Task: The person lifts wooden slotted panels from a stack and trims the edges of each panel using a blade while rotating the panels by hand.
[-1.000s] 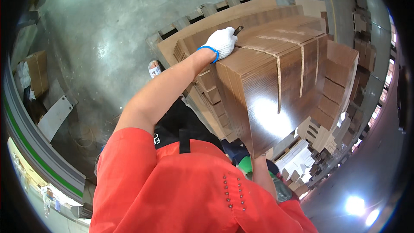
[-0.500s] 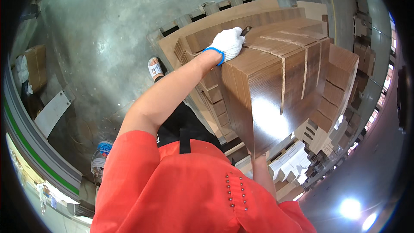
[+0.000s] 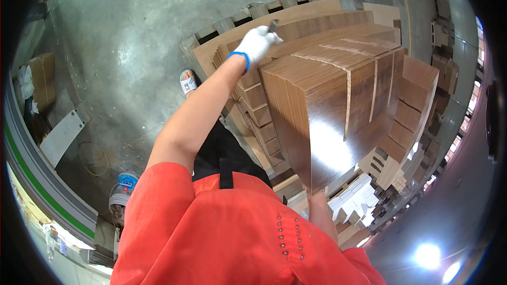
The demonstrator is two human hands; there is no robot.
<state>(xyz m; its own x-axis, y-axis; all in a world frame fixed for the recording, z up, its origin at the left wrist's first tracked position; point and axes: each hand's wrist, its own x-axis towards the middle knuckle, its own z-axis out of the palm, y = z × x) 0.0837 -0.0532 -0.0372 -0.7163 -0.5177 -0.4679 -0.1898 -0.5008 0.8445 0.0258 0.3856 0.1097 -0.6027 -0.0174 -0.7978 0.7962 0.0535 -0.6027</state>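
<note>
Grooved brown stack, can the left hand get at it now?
Probably yes: the left hand, holding a dark tool, looks close to the grooved brown stack, with nothing visibly in between.

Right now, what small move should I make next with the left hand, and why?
Probably ease the white-gloved left hand rightward, bringing its dark tool over the nearest pale line on the stack of brown panels. The tool sits left of that line, while the right hand, mostly hidden, is at the stack's lower front corner and seems placed to steady it.
</note>
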